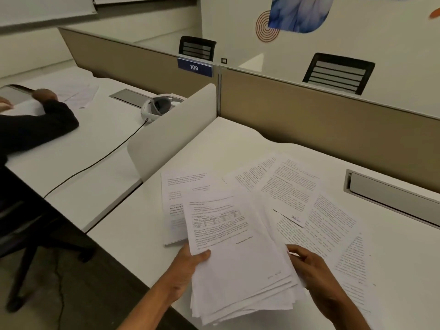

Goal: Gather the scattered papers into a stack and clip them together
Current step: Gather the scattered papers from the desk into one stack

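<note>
Partway through gathering, holding an uneven sheaf of papers point(240, 270) at 6 o'clock over the desk point(238, 144) edge, left hand point(188, 270) pinching its left edge and right hand point(309, 267) curled on its right, with loose sheets point(297, 186) from 10 to 2 o'clock left to collect, square up and clip, no clip visible.

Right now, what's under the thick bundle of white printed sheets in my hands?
Beneath the bundle, loose white printed pages spread on the white desk run in from the right, and another small printed pile pokes out left. Their covered parts, and anything else below, are hidden.
</note>
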`<action>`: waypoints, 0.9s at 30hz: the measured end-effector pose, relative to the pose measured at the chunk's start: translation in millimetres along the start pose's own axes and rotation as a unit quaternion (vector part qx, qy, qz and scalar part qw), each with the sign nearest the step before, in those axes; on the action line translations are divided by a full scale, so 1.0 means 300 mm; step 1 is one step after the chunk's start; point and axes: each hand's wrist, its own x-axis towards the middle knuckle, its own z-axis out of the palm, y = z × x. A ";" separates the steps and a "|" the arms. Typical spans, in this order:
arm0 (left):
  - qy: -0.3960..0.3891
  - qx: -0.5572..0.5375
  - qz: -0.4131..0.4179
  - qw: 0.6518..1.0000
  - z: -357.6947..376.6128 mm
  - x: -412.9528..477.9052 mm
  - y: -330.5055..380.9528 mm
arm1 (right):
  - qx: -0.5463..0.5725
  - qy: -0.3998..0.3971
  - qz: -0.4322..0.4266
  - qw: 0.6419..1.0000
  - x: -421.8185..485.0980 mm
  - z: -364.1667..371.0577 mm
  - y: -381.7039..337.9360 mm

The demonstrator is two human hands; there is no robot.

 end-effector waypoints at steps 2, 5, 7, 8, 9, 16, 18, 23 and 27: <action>-0.032 0.036 -0.010 0.999 0.036 0.007 0.015 | 0.041 0.011 0.017 0.999 -0.001 -0.052 0.024; -0.090 0.082 -0.027 0.992 0.077 0.020 0.037 | 0.076 0.022 0.055 0.995 -0.006 -0.099 0.037; -0.120 0.109 -0.023 0.986 0.100 0.034 0.045 | 0.070 0.002 0.068 0.995 -0.004 -0.096 0.032; -0.120 0.114 -0.013 0.986 0.112 0.042 0.049 | 0.066 -0.013 0.071 0.995 0.007 -0.094 0.037; -0.111 0.110 0.000 0.988 0.122 0.050 0.053 | 0.057 -0.009 0.067 0.996 0.012 -0.082 0.034; -0.038 -0.051 0.016 0.998 0.079 0.098 0.098 | 0.100 0.019 0.021 0.995 0.083 0.039 0.027; -0.023 -0.065 0.013 0.998 0.043 0.109 0.118 | 0.109 0.012 0.017 0.994 0.116 0.081 0.006; -0.020 -0.043 0.020 0.999 -0.081 0.173 0.176 | 0.102 -0.014 0.015 0.995 0.220 0.192 -0.050; 0.004 -0.044 0.005 0.999 -0.194 0.230 0.205 | 0.081 -0.044 0.040 0.995 0.303 0.288 -0.080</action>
